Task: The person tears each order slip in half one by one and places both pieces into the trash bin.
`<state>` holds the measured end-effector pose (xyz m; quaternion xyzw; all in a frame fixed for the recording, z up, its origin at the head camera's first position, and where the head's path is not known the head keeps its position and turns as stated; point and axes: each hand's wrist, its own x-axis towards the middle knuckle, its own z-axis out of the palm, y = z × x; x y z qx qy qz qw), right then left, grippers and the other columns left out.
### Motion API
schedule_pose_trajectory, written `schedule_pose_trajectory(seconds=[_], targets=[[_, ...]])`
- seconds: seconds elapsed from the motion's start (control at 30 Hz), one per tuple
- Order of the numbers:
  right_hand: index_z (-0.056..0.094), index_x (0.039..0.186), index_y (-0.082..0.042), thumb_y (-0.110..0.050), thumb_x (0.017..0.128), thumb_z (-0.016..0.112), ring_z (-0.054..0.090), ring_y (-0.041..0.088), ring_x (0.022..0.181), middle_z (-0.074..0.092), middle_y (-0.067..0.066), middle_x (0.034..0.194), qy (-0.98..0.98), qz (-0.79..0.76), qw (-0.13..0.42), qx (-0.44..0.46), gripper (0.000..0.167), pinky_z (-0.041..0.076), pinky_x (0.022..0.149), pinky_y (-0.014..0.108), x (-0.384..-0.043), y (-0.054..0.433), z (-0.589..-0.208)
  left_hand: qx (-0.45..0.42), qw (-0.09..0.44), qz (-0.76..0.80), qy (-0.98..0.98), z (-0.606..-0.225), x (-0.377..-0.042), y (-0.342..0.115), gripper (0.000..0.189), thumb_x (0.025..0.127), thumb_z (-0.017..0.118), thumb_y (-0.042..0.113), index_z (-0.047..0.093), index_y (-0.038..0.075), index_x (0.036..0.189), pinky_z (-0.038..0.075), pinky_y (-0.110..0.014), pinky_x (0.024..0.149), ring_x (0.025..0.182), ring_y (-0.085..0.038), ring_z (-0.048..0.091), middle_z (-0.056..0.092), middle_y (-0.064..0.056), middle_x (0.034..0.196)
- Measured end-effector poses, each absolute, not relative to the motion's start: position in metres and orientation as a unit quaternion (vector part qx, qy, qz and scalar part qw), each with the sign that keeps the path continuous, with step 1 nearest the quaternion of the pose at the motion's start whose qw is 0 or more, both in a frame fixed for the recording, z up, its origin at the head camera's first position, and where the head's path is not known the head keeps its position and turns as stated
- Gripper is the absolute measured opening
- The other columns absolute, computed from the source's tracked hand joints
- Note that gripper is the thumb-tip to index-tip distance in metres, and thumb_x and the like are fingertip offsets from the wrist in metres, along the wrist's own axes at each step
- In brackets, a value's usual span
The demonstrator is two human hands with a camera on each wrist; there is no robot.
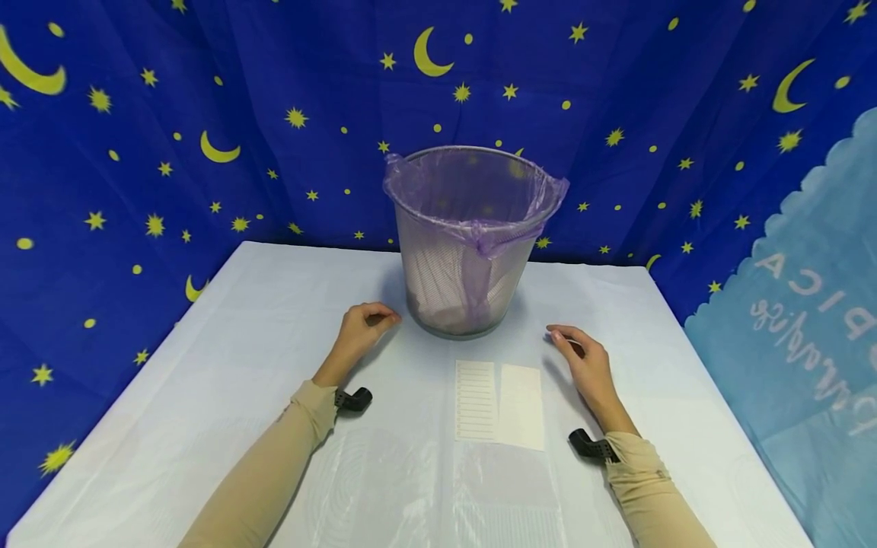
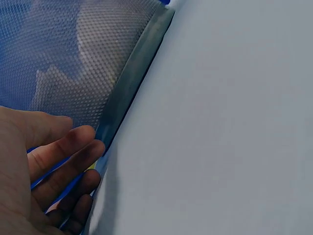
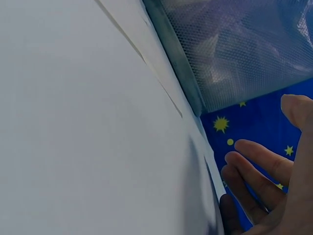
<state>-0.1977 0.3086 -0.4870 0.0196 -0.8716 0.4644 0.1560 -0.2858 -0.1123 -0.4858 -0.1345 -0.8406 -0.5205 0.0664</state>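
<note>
both hands empty, fingers loosely bent: left hand (image 1: 359, 335) near the mesh bin (image 1: 435, 262); right hand (image 1: 588, 369) is the nearer to the two paper pieces (image 1: 517, 409). papers lie side by side between the hands, before the bin, long axes running toward it.

A round, grey mesh wastebasket (image 1: 438, 266) stands upright, its translucent purple plastic bag (image 1: 492, 237) folded over the rim; before it, a ruled white paper strip (image 1: 475, 403) and a blank white paper strip (image 1: 523, 407) lie side by side.
</note>
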Motion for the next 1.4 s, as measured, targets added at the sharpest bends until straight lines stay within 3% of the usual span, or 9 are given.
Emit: schedule_pose_trajectory(seconds=[0.17, 0.43, 0.7, 0.97, 1.2, 1.4], targets=[[0.074, 0.13, -0.012, -0.038, 0.108, 0.062, 0.068, 0.022, 0.12, 0.073, 0.009, 0.133, -0.875, 0.458, 0.154, 0.029, 0.036, 0.045, 0.096, 0.01, -0.197, 0.303, -0.486, -0.149, 0.072, -0.513, -0.842, -0.486, -0.282, -0.105, 0.014, 0.093, 0.081, 0.014, 0.083, 0.002, 0.099, 0.053, -0.041, 0.094, 0.1, -0.031, 0.07, 0.079, -0.015, 0.103], [0.076, 0.126, -0.017, -0.039, 0.106, 0.065, 0.068, 0.008, 0.11, 0.077, 0.002, 0.123, -0.879, 0.444, 0.163, 0.057, 0.032, 0.047, 0.096, 0.015, -0.194, 0.294, -0.486, -0.176, 0.063, -0.504, -0.844, -0.488, -0.276, -0.092, 0.014, 0.091, 0.083, 0.016, 0.084, 0.002, 0.096, 0.052, -0.047, 0.097, 0.104, -0.032, 0.068, 0.079, -0.014, 0.101], [0.078, 0.12, -0.017, -0.034, 0.103, 0.07, 0.069, 0.016, 0.113, 0.078, 0.0, 0.118, -0.875, 0.452, 0.152, 0.09, 0.025, 0.046, 0.1, 0.018, -0.193, 0.281, -0.489, -0.219, 0.049, -0.487, -0.844, -0.489, -0.267, -0.075, 0.017, 0.09, 0.082, 0.013, 0.082, -0.001, 0.099, 0.052, -0.051, 0.1, 0.105, -0.036, 0.069, 0.078, -0.016, 0.102], [0.077, 0.121, -0.021, -0.034, 0.097, 0.078, 0.069, 0.02, 0.119, 0.078, -0.003, 0.118, -0.875, 0.455, 0.118, 0.118, 0.027, 0.048, 0.107, 0.033, -0.184, 0.262, -0.488, -0.263, 0.025, -0.487, -0.832, -0.489, -0.257, -0.059, 0.014, 0.089, 0.084, 0.013, 0.081, 0.006, 0.101, 0.053, -0.043, 0.099, 0.104, -0.027, 0.07, 0.078, -0.008, 0.104], [0.078, 0.119, -0.019, -0.029, 0.093, 0.083, 0.069, 0.022, 0.12, 0.078, 0.0, 0.118, -0.865, 0.472, 0.106, 0.134, 0.029, 0.048, 0.107, 0.048, -0.18, 0.253, -0.487, -0.314, 0.022, -0.472, -0.824, -0.491, -0.244, -0.04, 0.02, 0.087, 0.087, 0.018, 0.079, 0.007, 0.103, 0.056, -0.034, 0.088, 0.095, -0.023, 0.068, 0.076, -0.007, 0.102], [0.078, 0.12, -0.019, -0.03, 0.094, 0.083, 0.069, 0.022, 0.12, 0.078, 0.0, 0.118, -0.868, 0.467, 0.104, 0.136, 0.029, 0.048, 0.107, 0.048, -0.181, 0.253, -0.488, -0.331, 0.02, -0.412, -0.849, -0.488, -0.234, -0.026, 0.033, 0.08, 0.094, 0.024, 0.079, 0.013, 0.107, 0.05, -0.031, 0.085, 0.09, -0.017, 0.059, 0.07, -0.001, 0.099]])
